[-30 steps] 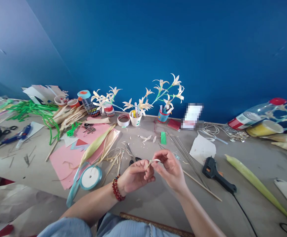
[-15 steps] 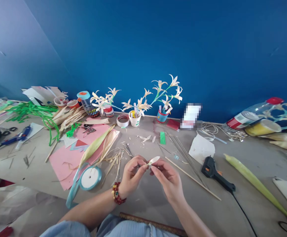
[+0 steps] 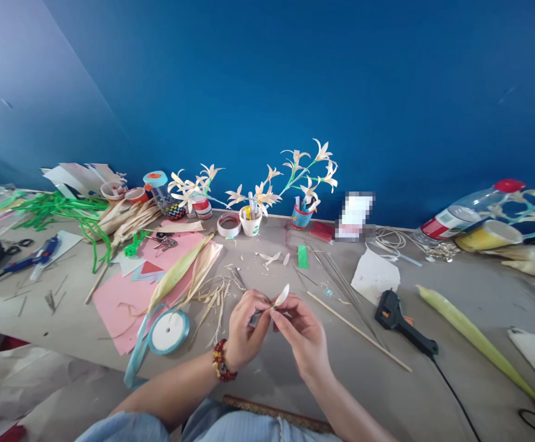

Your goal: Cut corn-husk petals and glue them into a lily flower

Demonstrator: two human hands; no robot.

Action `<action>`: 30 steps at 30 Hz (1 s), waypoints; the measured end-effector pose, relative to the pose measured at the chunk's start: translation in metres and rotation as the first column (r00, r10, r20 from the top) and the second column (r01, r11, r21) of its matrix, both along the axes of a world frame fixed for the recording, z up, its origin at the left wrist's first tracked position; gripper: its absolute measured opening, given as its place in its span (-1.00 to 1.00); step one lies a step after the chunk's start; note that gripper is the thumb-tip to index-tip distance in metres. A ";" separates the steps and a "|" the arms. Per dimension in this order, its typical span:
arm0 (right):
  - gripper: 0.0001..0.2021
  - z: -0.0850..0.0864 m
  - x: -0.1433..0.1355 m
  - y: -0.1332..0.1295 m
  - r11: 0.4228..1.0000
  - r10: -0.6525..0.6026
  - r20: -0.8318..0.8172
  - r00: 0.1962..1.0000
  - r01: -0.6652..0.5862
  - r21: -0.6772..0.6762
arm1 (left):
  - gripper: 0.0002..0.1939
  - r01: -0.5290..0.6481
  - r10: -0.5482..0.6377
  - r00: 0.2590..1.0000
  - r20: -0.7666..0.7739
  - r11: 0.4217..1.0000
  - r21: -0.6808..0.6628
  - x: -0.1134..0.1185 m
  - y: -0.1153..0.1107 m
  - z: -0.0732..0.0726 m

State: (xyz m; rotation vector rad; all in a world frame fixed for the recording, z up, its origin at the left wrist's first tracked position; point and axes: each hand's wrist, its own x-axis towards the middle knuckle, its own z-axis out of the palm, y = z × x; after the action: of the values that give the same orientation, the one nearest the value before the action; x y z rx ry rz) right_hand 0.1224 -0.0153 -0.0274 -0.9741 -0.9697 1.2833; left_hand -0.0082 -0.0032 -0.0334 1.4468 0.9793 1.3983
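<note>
A small white petal-shaped piece (image 3: pixel 282 295) stands up between my two hands, its lower end pinched at the fingertips. My left hand (image 3: pixel 248 328), with a beaded bracelet at the wrist, is closed on the base of the piece. From the other side my right hand (image 3: pixel 305 336) pinches the same base with thumb and fingers. The exact contact point is partly hidden by the fingers. Behind the hands, loose petals (image 3: pixel 270 259) and a green paper strip (image 3: pixel 302 256) lie on the grey table (image 3: pixel 272 405).
Right of my hands are a wooden stick (image 3: pixel 358 331), thin wires, a black glue gun (image 3: pixel 403 322) and a green husk (image 3: pixel 477 341). To the left are a ribbon spool (image 3: pixel 169 331) and pink paper (image 3: pixel 111 307). Flowers (image 3: pixel 267 196) in cups stand along the wall.
The white piece has turned from slanting right to more upright. My right hand has shifted slightly left, and both hands remain together at the piece's base.
</note>
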 end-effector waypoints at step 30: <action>-0.87 0.009 0.021 0.018 0.973 0.227 -0.007 0.974 -0.227 0.040 | -0.80 0.614 -0.292 0.733 0.615 0.674 -0.411 -0.003 0.024 0.003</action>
State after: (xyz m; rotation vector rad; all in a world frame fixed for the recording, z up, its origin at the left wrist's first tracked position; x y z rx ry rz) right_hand 0.1430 0.0022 -0.0189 -0.8425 -1.1176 1.4527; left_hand -0.0108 0.0205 -0.0301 0.7071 0.5485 0.8736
